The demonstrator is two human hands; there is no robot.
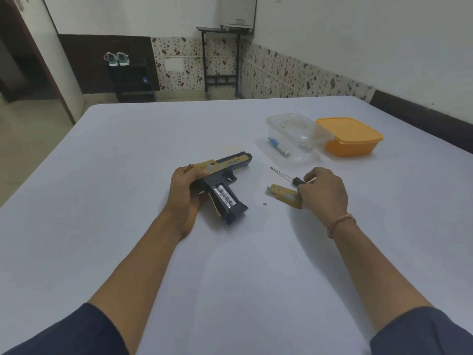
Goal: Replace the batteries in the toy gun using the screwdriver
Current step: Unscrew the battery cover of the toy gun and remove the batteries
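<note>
**Grip cover off, cells exposed**

Forearms reach over the white table. Our left hand fingers clamp the toy gun flat, steadying its open grip, batteries showing. Our right hand closes on the screwdriver, over the detached cover; the screw lies between, apparently parked for refitting.

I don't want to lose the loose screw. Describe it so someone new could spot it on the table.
Start at the white table, then find the gap between the toy gun and the yellow battery cover under the right hand. The screw is the tiny dark speck lying alone there, touching nothing.
</note>
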